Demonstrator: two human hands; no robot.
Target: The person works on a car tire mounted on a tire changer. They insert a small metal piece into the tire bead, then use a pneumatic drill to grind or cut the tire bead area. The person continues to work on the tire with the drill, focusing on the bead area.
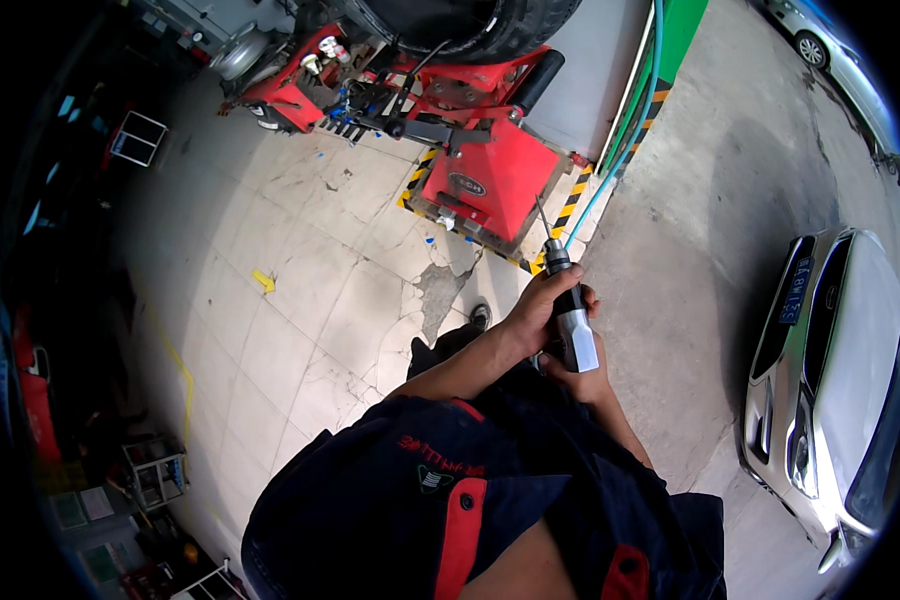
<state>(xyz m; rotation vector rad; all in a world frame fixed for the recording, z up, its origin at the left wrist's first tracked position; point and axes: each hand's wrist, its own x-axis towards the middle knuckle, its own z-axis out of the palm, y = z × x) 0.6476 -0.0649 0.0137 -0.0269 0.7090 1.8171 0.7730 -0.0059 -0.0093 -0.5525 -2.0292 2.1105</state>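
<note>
In front of my body I hold a drill [578,340] with a dark and silver body, a chuck and a long thin bit that points away from me. My left hand [536,310] is wrapped around its body just behind the chuck. Lower down, my right hand [577,380] is closed around the rear grip, its fingers partly hidden by the tool. A thin teal hose [622,158] runs down from above to beside the chuck; where it ends is hidden behind the drill.
Ahead stands a red tire machine [505,172] with a tire [515,32] on top and yellow-black striped tape round its base. A light-coloured car [838,345] is parked at the right, another car [820,45] at the far right. A metal rack [155,475] stands lower left.
</note>
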